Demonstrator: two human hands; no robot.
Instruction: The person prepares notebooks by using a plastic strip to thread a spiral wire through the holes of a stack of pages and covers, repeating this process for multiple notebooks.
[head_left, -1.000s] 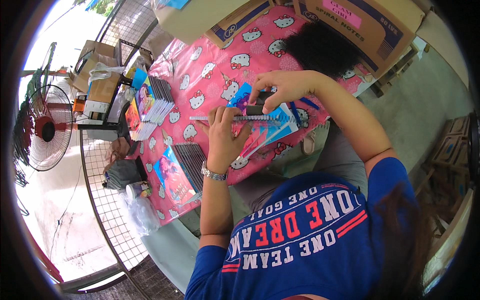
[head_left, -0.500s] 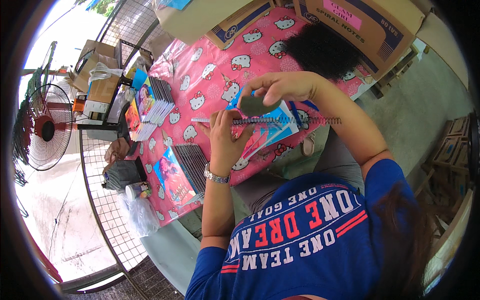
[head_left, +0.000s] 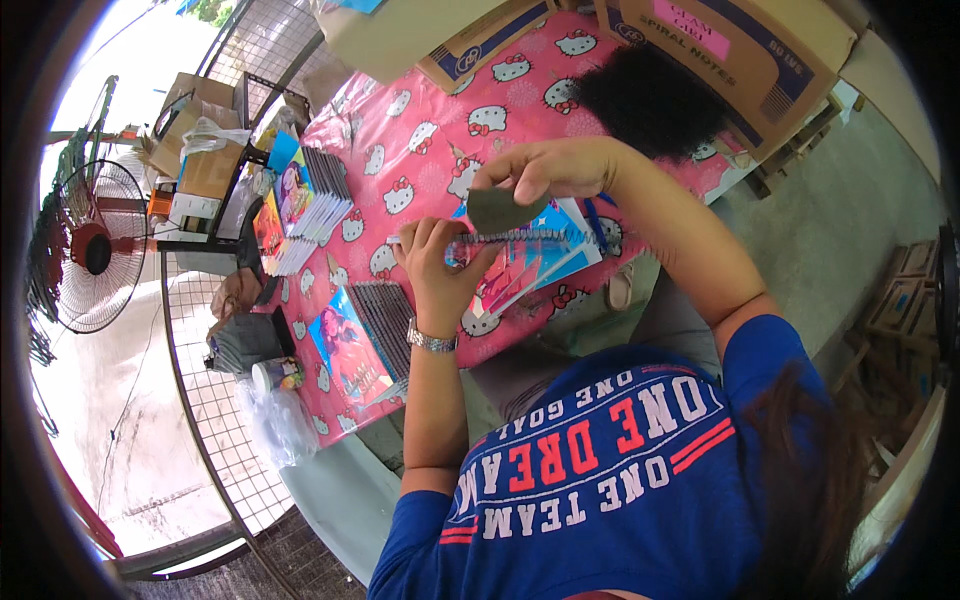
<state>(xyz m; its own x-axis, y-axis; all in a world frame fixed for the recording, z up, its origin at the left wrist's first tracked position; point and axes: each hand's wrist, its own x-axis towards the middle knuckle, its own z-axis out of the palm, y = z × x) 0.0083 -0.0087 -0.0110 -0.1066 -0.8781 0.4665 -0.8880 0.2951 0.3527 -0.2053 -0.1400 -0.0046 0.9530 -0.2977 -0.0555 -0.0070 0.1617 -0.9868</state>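
My left hand (head_left: 440, 265) pinches the left end of a notebook's (head_left: 528, 268) bound edge, thumb on the near side and fingers on the far side. A dark wire coil (head_left: 550, 237) runs along that edge, its free end a little beyond the right corner. Above the coil, my right hand (head_left: 565, 170) grips a flat, dark grey-green pad (head_left: 503, 212) with a rounded lower edge. The pad's lower edge is at the coil; whether it touches cannot be made out. Bright blue and pink covers lie loosely fanned beneath.
Coil-bound notebooks are stacked near left (head_left: 375, 340) and far left (head_left: 310, 205) on the pink-patterned tablecloth (head_left: 420, 135). A heap of black coils (head_left: 650, 100) lies before a cardboard box (head_left: 730, 60) at far right. A fan (head_left: 98, 250) stands left, past a plastic bag (head_left: 272, 425).
The coil's free end, which stuck far out past the notebook's right side, has drawn left to near the corner. My right hand and the pad have shifted slightly left.
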